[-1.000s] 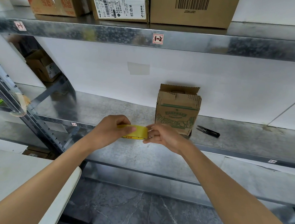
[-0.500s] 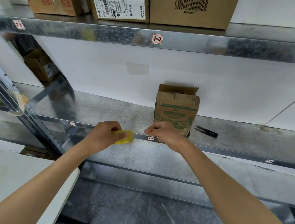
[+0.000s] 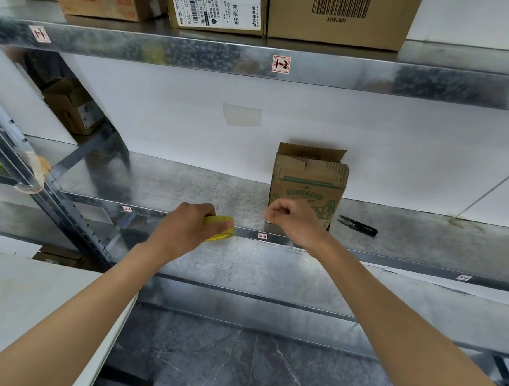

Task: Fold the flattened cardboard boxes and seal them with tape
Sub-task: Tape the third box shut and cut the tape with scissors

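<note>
A small brown cardboard box (image 3: 309,179) with green print stands upright on the metal shelf (image 3: 186,187), its top flaps open. My left hand (image 3: 183,230) grips a yellow tape roll (image 3: 220,228) at the shelf's front edge. My right hand (image 3: 296,223) is a short way to the right, in front of the box's lower left corner, fingers curled and pinching the pulled-out clear tape end; the strip between the hands is barely visible.
Small black snips (image 3: 357,225) lie on the shelf right of the box. Larger cardboard boxes (image 3: 337,13) sit on the upper shelf. A white table (image 3: 25,305) is at lower left, and a slanted metal upright (image 3: 35,181) stands at left.
My hands have drawn apart: the left carried the roll leftward and slightly down, the right stayed near the box, stretching tape between them.
</note>
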